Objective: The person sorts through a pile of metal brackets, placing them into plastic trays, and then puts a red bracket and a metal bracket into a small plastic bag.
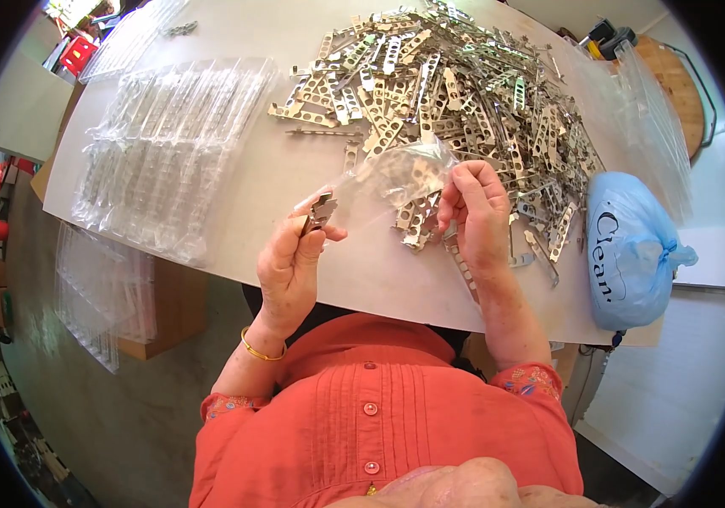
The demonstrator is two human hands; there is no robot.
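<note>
My left hand (289, 269) is closed around a few small metal brackets (321, 212), stacked and held upright between thumb and fingers. Over the table, my right hand (479, 222) pinches the edge of a thin clear plastic bag (403, 173). The bag stretches across the space between both hands, and its left end reaches the left fingertips; whether those fingers grip it too is hard to see. Beyond the hands spreads a large heap of perforated metal brackets (464, 93), some lying loose beside and under my right forearm.
Clear plastic trays (168, 144) are stacked on the table's left side, with more plastic sheets at the far left. A tied blue plastic bag (631, 250) sits at the right edge. Clear sheets (654, 127) stand behind it. A cardboard box (172, 309) is below the table, left.
</note>
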